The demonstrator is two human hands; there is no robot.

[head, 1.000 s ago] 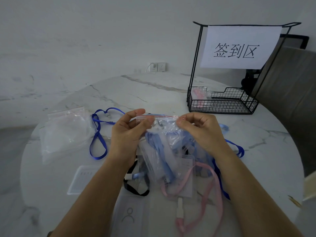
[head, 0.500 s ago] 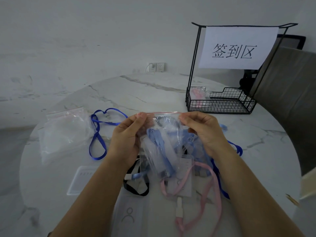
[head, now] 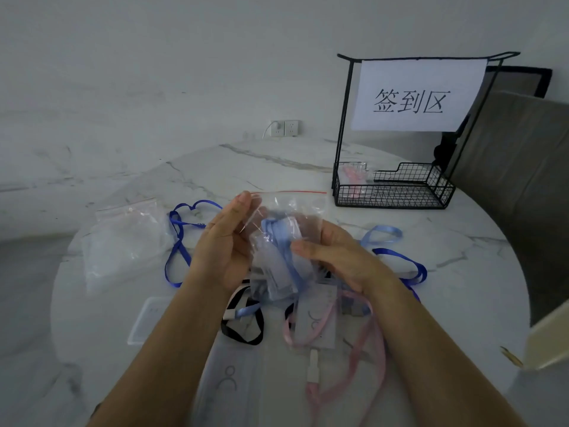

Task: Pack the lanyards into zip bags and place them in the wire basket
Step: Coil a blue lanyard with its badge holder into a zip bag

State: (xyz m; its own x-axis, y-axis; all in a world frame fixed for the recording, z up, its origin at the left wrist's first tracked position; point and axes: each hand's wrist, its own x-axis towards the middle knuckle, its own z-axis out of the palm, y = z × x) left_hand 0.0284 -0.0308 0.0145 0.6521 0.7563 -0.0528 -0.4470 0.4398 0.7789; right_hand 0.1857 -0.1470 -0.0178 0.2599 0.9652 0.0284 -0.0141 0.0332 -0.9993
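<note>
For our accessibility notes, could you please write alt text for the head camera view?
The right hand grips a clear zip bag holding a light blue lanyard, the left hand flat against its side, above a marble table strewn with loose lanyards. A black wire basket with a paper sign stands far right, one packed bag already inside.

An event sign-in desk. Its wire basket (head: 394, 197) bears a paper sign (head: 415, 95), 签到区; lanyards (head: 311, 396) and badge holders (head: 315, 322) litter the marble counter (head: 462, 288).
</note>
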